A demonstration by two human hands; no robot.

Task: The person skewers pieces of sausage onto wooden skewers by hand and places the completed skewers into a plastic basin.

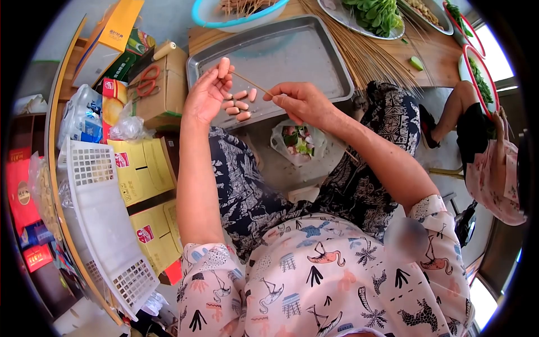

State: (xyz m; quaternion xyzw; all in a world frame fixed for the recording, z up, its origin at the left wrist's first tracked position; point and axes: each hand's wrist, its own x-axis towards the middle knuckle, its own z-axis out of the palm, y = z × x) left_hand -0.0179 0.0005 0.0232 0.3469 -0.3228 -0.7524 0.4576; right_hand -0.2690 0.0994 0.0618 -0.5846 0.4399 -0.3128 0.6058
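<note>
My left hand [209,92] is closed on a small pink sausage [224,67], pinched at the fingertips above the metal tray's left side. A thin bamboo skewer [251,82] is gripped in my right hand [298,102]. Its front end reaches the held sausage; whether it has pierced it I cannot tell. The other end passes under my right forearm and shows beyond it. Several more small sausages [241,105] lie in the near left corner of the grey metal tray [269,53], just right of my left hand.
Loose skewers [359,42] spread beside the tray on the wooden table [429,59]. A blue-rimmed basin [238,22] and a plate of leafy greens [375,17] stand behind. Between my knees hangs a plastic bag with vegetable scraps [297,140]. Orange-handled scissors [148,80] rest on a carton at left. Another person sits at right.
</note>
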